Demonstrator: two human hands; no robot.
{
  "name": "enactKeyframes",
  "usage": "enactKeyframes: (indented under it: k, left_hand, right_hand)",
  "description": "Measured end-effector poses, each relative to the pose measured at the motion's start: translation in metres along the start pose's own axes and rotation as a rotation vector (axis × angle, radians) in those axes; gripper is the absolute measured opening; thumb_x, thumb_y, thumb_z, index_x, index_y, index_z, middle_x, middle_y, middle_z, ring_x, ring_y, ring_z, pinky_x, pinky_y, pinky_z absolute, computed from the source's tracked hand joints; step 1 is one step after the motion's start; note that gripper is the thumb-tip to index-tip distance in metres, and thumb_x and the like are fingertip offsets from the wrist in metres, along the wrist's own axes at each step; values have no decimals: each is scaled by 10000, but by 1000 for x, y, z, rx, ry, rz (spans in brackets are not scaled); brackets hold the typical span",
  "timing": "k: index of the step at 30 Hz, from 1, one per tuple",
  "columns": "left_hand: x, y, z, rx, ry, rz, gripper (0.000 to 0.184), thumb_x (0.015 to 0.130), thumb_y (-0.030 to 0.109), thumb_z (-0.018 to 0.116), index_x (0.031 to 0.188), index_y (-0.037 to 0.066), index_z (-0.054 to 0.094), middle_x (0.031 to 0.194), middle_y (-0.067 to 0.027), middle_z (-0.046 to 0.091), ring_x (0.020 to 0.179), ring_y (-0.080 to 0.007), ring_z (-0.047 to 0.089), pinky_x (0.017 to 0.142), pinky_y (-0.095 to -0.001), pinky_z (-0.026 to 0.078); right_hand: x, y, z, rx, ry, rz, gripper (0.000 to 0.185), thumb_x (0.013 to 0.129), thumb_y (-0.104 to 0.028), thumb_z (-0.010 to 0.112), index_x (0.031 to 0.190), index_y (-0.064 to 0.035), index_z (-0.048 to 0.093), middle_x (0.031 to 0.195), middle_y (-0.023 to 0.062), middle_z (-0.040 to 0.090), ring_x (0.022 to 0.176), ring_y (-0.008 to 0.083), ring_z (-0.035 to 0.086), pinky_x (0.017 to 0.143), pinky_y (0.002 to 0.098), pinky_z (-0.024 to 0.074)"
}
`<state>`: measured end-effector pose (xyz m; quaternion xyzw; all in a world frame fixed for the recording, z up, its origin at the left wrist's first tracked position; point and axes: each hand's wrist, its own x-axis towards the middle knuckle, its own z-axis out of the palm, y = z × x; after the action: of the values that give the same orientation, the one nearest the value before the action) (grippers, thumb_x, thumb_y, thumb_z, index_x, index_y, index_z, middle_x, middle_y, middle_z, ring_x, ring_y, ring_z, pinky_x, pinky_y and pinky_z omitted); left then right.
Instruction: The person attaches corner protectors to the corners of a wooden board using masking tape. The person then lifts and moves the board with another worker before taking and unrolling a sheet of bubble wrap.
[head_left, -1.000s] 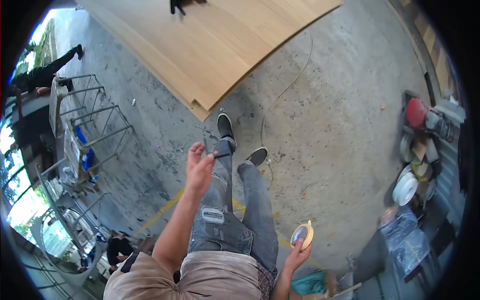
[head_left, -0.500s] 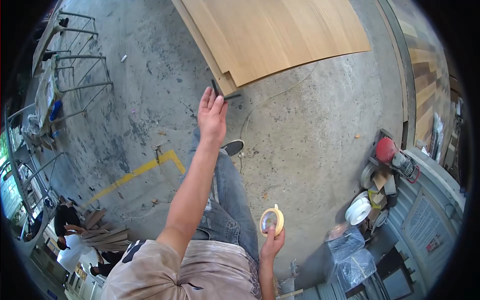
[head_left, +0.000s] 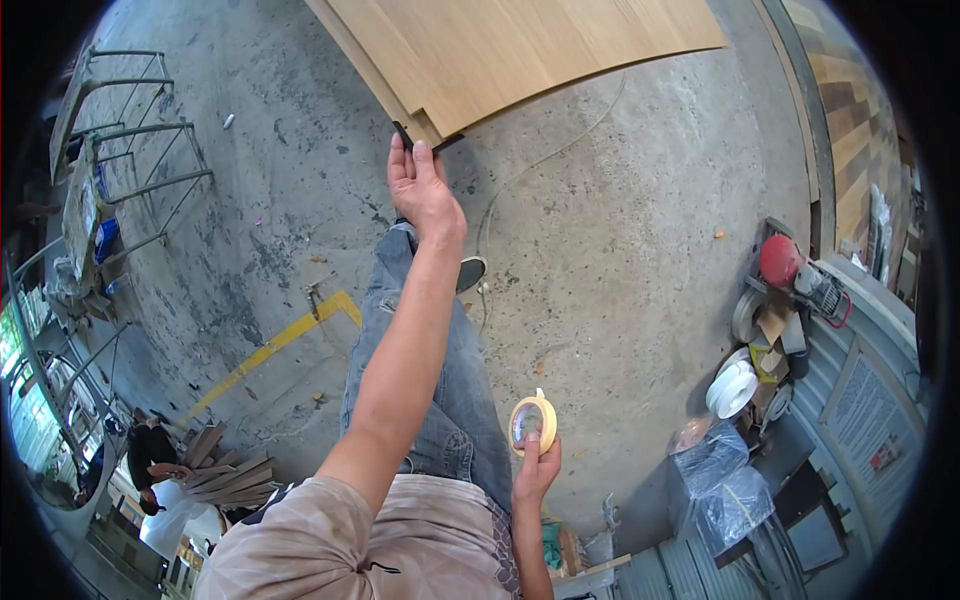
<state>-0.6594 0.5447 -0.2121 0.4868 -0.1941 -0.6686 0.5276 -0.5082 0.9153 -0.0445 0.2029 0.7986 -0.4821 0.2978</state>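
Observation:
My left hand [head_left: 425, 198] reaches forward to the near corner of a light wood panel [head_left: 540, 65]. Its fingers press on a black V-shaped corner protector [head_left: 403, 136] that wraps this corner. The hand partly hides the protector, so how firmly it is gripped is hard to see. Lower down, my right hand [head_left: 537, 478] holds a roll of pale yellow masking tape [head_left: 548, 420] by its bottom rim, thumb at the core. A short loose end of tape sticks up from the top of the roll.
Metal-legged stands [head_left: 150, 185] are at the left. A red-topped machine [head_left: 780, 262], white spools [head_left: 733, 390] and plastic-wrapped items [head_left: 733, 500] line the right side. A thin cord [head_left: 545, 158] lies on the concrete floor. People [head_left: 150, 460] are at lower left beside stacked wood strips [head_left: 235, 480].
My left hand has brought the black corner protector up against the panel's corner. The view has shifted, so the panel sits higher in frame. My right hand still holds the tape.

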Motion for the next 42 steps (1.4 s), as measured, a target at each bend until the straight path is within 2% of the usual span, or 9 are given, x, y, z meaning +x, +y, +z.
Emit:
enactKeyframes:
  k: [11,14,19,25,28,30,33,39,42]
  left_hand:
    - [18,1,-4,348,-151,116,535,1049,263,612,1456,36,351,1265,-111,589,1144,-220,617,855,-398,599]
    - [33,6,-11,398,-66,133,649,1040,392,609,1490,9,342,1384,-157,529,1246,-244,547,1052,-424,454]
    - [-2,49,-54,494,59,145,618,1019,446,594,1484,77,423,1383,-52,556,1305,-233,490,1079,-433,366]
    - [-115,122,-86,776,-968,-577,495,966,283,682,1371,11,601,1257,-51,634,1152,-156,593,983,-319,474]
    - [-141,132,-87,641,-1075,-764,539,941,220,693,1415,-1,566,1309,-88,639,1185,-183,609,1023,-348,482]
    - [-145,132,-90,504,-1088,-891,560,936,199,686,1438,-10,547,1355,-107,624,1219,-192,606,1037,-356,488]
    - [-145,139,-81,451,-1087,-1012,726,923,341,713,1479,-62,476,1383,-172,608,1243,-250,619,1057,-396,503]
    - [-151,142,-67,706,-1182,-792,303,930,29,728,1230,-4,713,1200,-92,656,1059,-156,647,892,-291,527]
    - [-141,139,-79,784,-1130,-754,199,947,47,727,1135,-16,737,1117,-69,671,993,-124,643,858,-265,525]
  right_hand:
    - [11,-4,8,68,-82,-34,308,1012,-169,639,1220,46,565,1034,88,640,840,125,639,777,273,529]
    - [17,-25,15,64,-90,-47,291,1007,-169,650,1197,38,575,1003,79,646,853,121,630,783,277,522]
    - [33,-56,21,24,-100,-217,268,968,-147,691,1155,24,604,947,63,654,846,124,610,781,283,503]
    - [42,-92,27,-126,-228,-449,234,902,-67,698,1115,12,642,863,62,661,767,131,617,736,295,502]
    - [47,-94,23,-83,-359,-383,272,913,-87,627,1165,15,622,764,43,610,661,128,578,711,308,527]
    - [50,-88,22,410,-458,-115,329,933,-132,569,1226,16,590,720,24,554,610,113,530,696,320,552]
    - [59,-89,19,656,-586,138,420,969,-184,479,1342,5,520,716,9,482,537,69,424,653,342,585]
    - [78,-91,33,706,-624,433,419,1001,-194,492,1390,-40,503,844,24,526,542,47,390,579,265,559]
    - [78,-102,48,542,-530,393,529,1010,-179,521,1497,-54,354,1083,82,583,756,111,577,600,309,570]
